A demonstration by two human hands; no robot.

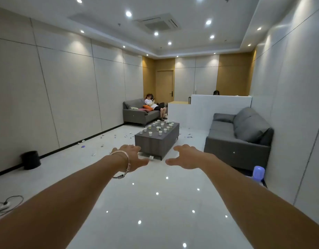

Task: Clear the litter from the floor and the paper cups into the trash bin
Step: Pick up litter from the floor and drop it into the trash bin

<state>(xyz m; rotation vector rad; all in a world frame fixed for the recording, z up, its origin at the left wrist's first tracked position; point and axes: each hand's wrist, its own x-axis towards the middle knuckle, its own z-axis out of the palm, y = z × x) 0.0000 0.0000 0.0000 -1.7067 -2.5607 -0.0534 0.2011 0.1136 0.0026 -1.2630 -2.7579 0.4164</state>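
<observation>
Several white paper cups (160,133) stand on the dark grey coffee table (155,142) in the middle of the room. Scraps of litter (102,145) lie scattered on the white floor left of the table, with more litter (189,136) to its right. One cup (151,157) lies on the floor at the table's near corner. A black trash bin (30,159) stands by the left wall. My left hand (131,155), with a bracelet on the wrist, and my right hand (185,157) are stretched forward, both open and holding nothing.
A grey sofa (239,139) lines the right wall, with a blue-capped water bottle (259,173) near its front end. A second sofa (139,112) at the back holds a seated person (153,105). A white counter (209,108) stands behind. A power strip (1,206) lies lower left.
</observation>
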